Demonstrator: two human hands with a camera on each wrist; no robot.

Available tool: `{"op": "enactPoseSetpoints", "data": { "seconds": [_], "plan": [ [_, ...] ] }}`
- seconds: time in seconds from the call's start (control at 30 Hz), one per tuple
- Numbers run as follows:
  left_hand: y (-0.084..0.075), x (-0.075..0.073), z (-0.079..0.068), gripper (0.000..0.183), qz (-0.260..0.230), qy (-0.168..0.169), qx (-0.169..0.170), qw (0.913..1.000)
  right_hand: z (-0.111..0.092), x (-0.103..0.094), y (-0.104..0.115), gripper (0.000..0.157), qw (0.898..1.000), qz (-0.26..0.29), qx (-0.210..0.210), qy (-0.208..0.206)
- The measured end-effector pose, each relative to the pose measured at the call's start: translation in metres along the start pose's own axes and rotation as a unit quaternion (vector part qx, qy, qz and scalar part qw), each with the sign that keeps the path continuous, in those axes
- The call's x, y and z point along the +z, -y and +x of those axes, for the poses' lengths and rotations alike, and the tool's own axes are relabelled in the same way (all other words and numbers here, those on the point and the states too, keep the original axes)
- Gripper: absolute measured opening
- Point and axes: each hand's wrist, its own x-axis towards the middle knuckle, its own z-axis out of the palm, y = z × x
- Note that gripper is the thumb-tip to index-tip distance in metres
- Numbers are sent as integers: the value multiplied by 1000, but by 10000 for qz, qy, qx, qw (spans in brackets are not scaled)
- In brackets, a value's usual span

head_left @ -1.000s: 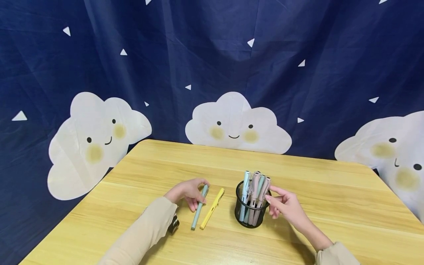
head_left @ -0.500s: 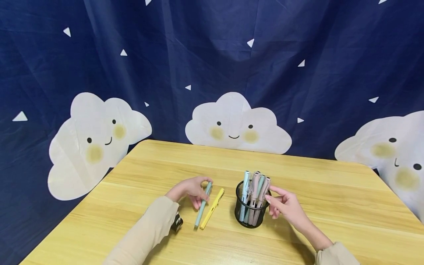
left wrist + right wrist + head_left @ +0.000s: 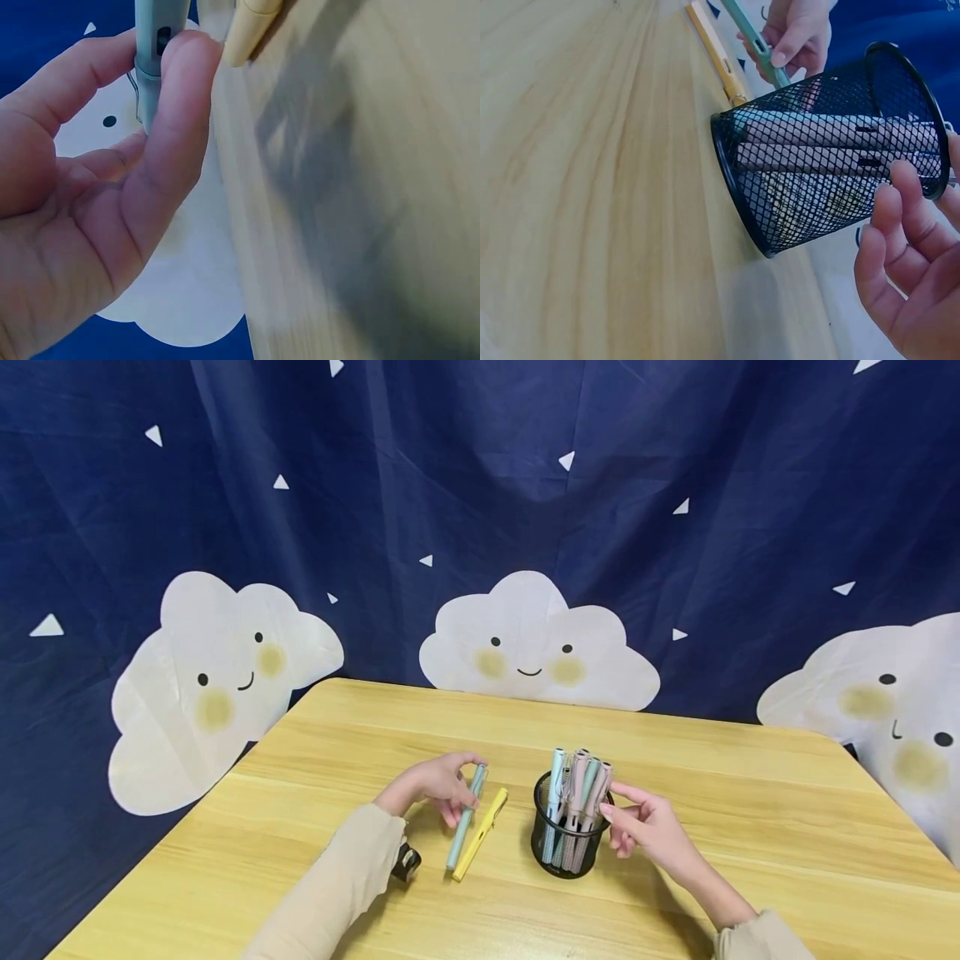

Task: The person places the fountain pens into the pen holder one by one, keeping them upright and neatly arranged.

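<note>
My left hand [image 3: 441,787] pinches a grey-green pen [image 3: 463,832] between thumb and fingers. The pen [image 3: 159,37] has a clip, partly hidden by the thumb in the left wrist view. It slants just left of a yellow pen [image 3: 482,835] that lies on the table; whether it touches the wood I cannot tell. My right hand [image 3: 654,833] grips the rim of a black mesh pen holder [image 3: 541,818] from the right side. Several light blue, mauve and green pens [image 3: 576,793] stand in the holder. Through its mesh wall [image 3: 802,214] the mauve pens show in the right wrist view.
The wooden table [image 3: 360,727] carries everything and reaches back to a dark blue curtain [image 3: 480,468] printed with white clouds. A small black device [image 3: 406,863] sits under my left wrist.
My left hand has carried the grey-green pen a little to the right and away from me, closer beside the yellow pen. The right hand and the pen holder stay in place.
</note>
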Motion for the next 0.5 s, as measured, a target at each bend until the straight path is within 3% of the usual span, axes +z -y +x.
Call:
{"op": "enactPoseSetpoints", "data": {
  "seconds": [0.5],
  "plan": [
    [-5, 0, 2, 74, -124, 100, 299, 9994, 0, -4, 5, 56, 9992, -246, 124, 287]
  ]
}}
